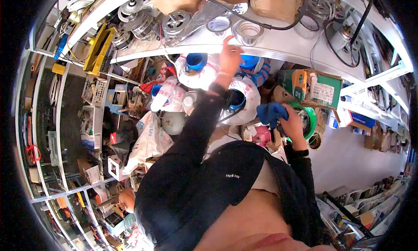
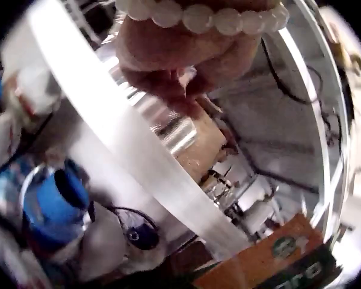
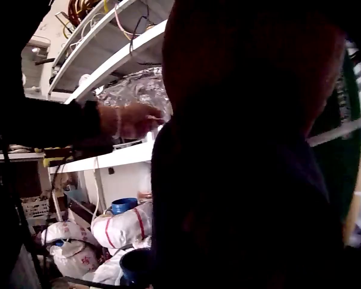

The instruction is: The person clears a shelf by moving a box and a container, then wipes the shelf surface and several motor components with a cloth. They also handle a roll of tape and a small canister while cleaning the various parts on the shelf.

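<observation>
My left hand (image 1: pixel 230 57) reaches up to the front edge of the white shelf (image 1: pixel 283 46), its fingers loosely bent and holding nothing. Just past the fingertips lies a silvery roll of tape (image 1: pixel 248 32), with a second tape roll (image 1: pixel 218 25) on its left. In the left wrist view the left hand (image 2: pixel 186 54) hangs in front of shiny silver material. My right hand (image 1: pixel 294 125) grips a bunched blue cloth (image 1: pixel 271 113) below the shelf. That cloth looks large and dark in the right wrist view, hiding most of the right fingers.
Motors (image 1: pixel 176 22) and cardboard boxes (image 1: pixel 276 5) stand along the shelf, with a black cable (image 1: pixel 261 23) across it. Beneath are white wrapped bundles with blue openings (image 1: pixel 244 101). A green box (image 1: pixel 320 89) and a coil of green line (image 1: pixel 310 120) are near the right hand.
</observation>
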Motion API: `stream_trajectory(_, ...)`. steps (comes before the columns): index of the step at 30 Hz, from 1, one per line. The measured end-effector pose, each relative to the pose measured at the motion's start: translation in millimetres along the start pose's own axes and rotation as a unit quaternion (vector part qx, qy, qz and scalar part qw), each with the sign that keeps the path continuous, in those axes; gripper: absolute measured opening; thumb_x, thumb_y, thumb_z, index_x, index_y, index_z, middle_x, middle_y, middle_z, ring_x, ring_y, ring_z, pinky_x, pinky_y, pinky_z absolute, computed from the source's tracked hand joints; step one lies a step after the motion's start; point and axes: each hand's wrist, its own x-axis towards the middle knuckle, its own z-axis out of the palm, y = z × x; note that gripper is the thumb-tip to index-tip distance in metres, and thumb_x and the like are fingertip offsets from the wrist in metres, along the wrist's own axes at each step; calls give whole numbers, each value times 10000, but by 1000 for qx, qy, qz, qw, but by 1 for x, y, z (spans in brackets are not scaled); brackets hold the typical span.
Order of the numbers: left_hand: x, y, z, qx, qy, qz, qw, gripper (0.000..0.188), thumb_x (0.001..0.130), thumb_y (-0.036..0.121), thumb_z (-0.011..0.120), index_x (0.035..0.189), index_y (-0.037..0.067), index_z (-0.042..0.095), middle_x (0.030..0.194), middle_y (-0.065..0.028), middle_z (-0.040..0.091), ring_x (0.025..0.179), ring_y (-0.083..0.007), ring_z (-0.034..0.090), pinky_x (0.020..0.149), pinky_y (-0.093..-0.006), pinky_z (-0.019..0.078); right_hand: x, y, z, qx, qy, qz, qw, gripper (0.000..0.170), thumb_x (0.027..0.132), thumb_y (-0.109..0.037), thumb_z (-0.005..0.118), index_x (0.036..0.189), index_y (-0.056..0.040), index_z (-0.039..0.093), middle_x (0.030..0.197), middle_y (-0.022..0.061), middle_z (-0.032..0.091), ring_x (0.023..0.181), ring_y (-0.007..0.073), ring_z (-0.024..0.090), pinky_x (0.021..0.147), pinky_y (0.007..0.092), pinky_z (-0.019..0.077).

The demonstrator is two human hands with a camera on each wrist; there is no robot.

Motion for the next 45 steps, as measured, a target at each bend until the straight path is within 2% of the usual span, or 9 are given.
stream_trajectory(6, 54, 28, 24, 368, -166, 110, 908, 230, 837, 240, 621, 916, 23, 623, 869, -210, 667, 817, -391, 645, 721, -464, 514, 54, -69, 6, 130, 141, 34, 981, 466, 809, -134, 658, 1233, -82, 471, 1042, 195, 634, 959, 353, 624, 845, 390, 480)
stream_trajectory(8, 69, 22, 15, 318, -174, 114, 925, 268, 856, 278, 615, 948, 27, 615, 755, -157, 675, 722, -313, 666, 658, -413, 518, 82, -71, 12, 269, 213, 20, 939, 475, 825, -111, 658, 1243, -15, 453, 1116, 105, 570, 990, 196, 553, 887, 295, 432)
stream_trajectory(11, 80, 48, -10, 166, -165, 65, 970, 282, 888, 255, 600, 980, -11, 604, 711, -124, 676, 603, -178, 665, 578, -308, 526, 117, -112, 3, 408, 322, 12, 854, 587, 815, -154, 694, 1276, 39, 386, 1166, 138, 532, 1034, 215, 517, 929, 315, 397)
stream_trajectory(15, 83, 98, -47, 70, -146, 66, 985, 191, 874, 153, 612, 940, -26, 601, 736, -113, 697, 679, -187, 695, 613, -274, 532, 213, -82, 4, 81, 393, -87, 912, 629, 791, -234, 687, 1275, 42, 393, 1229, 238, 490, 1107, 349, 495, 976, 428, 380)
stream_trajectory(20, 86, 101, -69, 12, -119, 26, 992, 352, 863, 180, 629, 1099, -74, 573, 746, -104, 698, 716, -141, 679, 626, -242, 486, 313, -50, 33, -207, 271, 5, 940, 693, 761, -459, 660, 1341, -202, 382, 1322, 272, 428, 1259, 427, 398, 986, 621, 329)
stream_trajectory(29, 88, 82, -63, -90, -79, -1, 993, 316, 873, 172, 647, 1051, -77, 567, 762, -116, 687, 694, -165, 685, 611, -245, 490, 260, -102, 71, -238, 147, -139, 950, 405, 826, -409, 614, 1156, -176, 595, 1249, 161, 541, 1164, 355, 512, 964, 502, 400)
stream_trajectory(38, 72, 95, -56, 38, -80, 29, 996, 128, 893, 84, 600, 931, -38, 604, 798, -115, 696, 715, -179, 695, 622, -243, 493, 348, -62, 77, -302, 255, -14, 918, 475, 825, -404, 566, 1137, -49, 521, 1239, 175, 518, 1154, 354, 490, 889, 642, 385)
stream_trajectory(40, 69, 99, -53, 77, -87, 42, 992, 141, 894, 85, 600, 949, -44, 609, 802, -118, 697, 712, -177, 695, 623, -245, 493, 303, -108, 84, -250, 120, -62, 959, 507, 817, -382, 581, 1215, -74, 514, 1305, 182, 495, 1221, 354, 464, 995, 538, 371)
stream_trajectory(45, 67, 106, -44, 73, -113, 65, 989, 232, 895, 124, 614, 1037, -57, 590, 794, -125, 698, 730, -178, 692, 636, -248, 494, 249, -70, 50, -241, 185, -62, 951, 485, 787, -399, 617, 1121, -55, 550, 1214, 162, 542, 1172, 337, 488, 945, 495, 422)
